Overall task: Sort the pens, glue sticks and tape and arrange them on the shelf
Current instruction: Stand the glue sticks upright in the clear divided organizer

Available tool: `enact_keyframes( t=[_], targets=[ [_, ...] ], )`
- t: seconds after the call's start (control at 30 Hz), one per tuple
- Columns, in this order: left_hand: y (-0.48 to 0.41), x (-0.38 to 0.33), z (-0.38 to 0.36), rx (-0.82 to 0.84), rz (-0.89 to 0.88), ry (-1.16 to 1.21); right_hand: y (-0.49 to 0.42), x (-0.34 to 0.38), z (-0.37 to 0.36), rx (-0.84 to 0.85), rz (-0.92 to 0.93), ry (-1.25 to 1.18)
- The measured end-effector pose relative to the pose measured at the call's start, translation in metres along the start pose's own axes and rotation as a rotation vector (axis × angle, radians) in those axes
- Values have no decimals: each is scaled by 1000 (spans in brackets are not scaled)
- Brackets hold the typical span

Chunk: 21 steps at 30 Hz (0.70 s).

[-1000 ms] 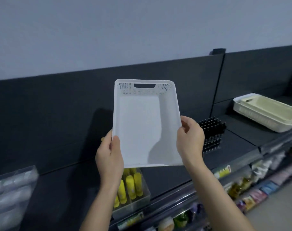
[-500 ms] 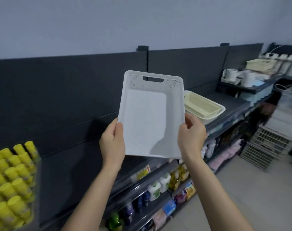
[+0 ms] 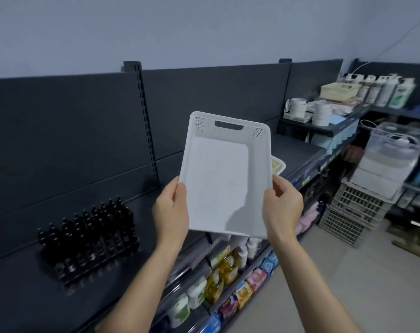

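I hold an empty white plastic basket (image 3: pixel 224 174) with a handle slot, tilted up in front of me above the dark shelf (image 3: pixel 156 207). My left hand (image 3: pixel 171 212) grips its near left edge and my right hand (image 3: pixel 282 207) grips its near right edge. A block of black-capped pens (image 3: pixel 89 239) stands upright on the shelf at the left. No glue sticks or tape are in view.
Behind the white basket, a cream basket (image 3: pixel 277 164) peeks out on the shelf. Bottles and packets (image 3: pixel 218 282) fill the lower shelves. Stacked crates (image 3: pixel 355 212) and a clear bin (image 3: pixel 396 150) stand at the right, with mugs (image 3: pixel 320 112) and bottles beyond.
My view has swung right and back left along the shelf: the yellow glue sticks have left the frame and the black pens show at the left again. Both hands keep gripping the basket.
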<state>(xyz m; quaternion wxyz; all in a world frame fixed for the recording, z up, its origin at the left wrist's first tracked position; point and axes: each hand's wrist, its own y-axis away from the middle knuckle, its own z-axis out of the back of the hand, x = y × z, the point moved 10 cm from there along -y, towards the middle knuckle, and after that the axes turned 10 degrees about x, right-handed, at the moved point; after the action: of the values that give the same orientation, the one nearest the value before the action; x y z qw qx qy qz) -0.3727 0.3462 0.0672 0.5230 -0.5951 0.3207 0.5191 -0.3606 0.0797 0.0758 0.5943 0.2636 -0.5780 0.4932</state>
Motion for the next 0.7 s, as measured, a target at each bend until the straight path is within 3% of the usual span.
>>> enact_keyframes(
  t=[0.4,0.7],
  targets=[
    [-162,41,-163,-22,111,52,-227,-30,13,119,40,132],
    [-196,72,-197,-179,165,-40,-327,-76,-29,338,65,103]
  ],
)
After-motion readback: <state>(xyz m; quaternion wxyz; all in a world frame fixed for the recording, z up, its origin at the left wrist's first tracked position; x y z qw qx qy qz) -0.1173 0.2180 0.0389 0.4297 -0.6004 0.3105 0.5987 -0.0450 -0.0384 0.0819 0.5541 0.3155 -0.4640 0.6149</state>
